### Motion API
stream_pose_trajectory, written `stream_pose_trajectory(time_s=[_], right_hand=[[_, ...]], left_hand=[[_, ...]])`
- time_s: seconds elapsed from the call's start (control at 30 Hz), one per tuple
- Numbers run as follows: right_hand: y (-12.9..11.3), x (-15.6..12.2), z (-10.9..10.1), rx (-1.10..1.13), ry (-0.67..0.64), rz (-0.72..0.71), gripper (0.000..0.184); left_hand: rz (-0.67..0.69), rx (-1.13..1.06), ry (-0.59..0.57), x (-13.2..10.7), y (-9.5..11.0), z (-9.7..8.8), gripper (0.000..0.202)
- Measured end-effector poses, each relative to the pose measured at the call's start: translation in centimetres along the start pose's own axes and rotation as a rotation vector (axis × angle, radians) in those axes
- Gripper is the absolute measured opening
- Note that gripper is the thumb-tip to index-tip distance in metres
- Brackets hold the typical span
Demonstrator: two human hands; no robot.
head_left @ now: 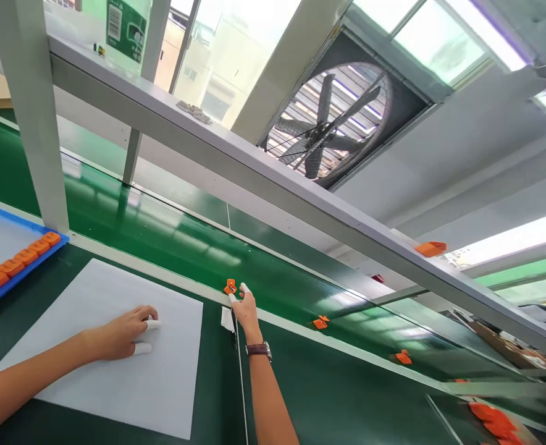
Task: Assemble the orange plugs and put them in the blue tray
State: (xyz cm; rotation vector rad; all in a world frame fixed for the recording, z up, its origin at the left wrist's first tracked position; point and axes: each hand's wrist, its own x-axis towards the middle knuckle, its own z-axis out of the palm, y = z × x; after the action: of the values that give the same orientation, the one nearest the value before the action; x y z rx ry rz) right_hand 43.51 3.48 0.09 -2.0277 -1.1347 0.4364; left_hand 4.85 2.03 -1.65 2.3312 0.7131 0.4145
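Note:
My right hand (244, 310) reaches forward to the near edge of the green conveyor belt (171, 238) and pinches a small orange plastic part (230, 287) between fingers wearing white finger cots. A wristwatch (259, 350) sits on that wrist. My left hand (127, 330) rests on a white sheet (120, 371) on the green bench, fingers curled, white cots on two fingertips, holding nothing that I can see.
A blue tray (20, 272) with a row of orange parts lies at the left. More orange parts (320, 322) ride the belt to the right, and a pile (495, 421) lies at lower right. A grey shelf rail (254, 179) and upright post (36, 123) cross overhead.

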Motion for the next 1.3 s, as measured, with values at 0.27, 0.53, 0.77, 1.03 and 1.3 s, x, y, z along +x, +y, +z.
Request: stream_pose_trajectory(time_s=[0.27, 0.53, 0.77, 1.03, 1.3], right_hand=[[-0.8, 1.8, 2.6, 0.015, -0.123, -0.029, 0.057], [-6.3, -8.4, 5.2, 0.233, -0.449, -0.317, 0.058], [-9.4, -13.5, 7.2, 0.402, -0.602, -0.585, 0.044], [-8.0, -15.1, 8.7, 0.651, -0.671, -0.439, 0.043], [-8.1, -14.5, 8.5, 0.59, -0.553, -0.533, 0.024]], left_hand=[[0.0, -0.095, -0.036, -0.7, -0.4, -0.5, 0.02], [-0.252, -0.559, 0.033, 0.5, 0.8, -2.3, 0.038], [-0.241, -1.103, 0.086, 1.5, 2.7, -3.0, 0.04], [-0.161, -0.406, 0.467, 0.1, 0.8, -0.3, 0.047], [-0.281, -0.721, 0.31, 0.3, 1.5, -1.1, 0.029]])
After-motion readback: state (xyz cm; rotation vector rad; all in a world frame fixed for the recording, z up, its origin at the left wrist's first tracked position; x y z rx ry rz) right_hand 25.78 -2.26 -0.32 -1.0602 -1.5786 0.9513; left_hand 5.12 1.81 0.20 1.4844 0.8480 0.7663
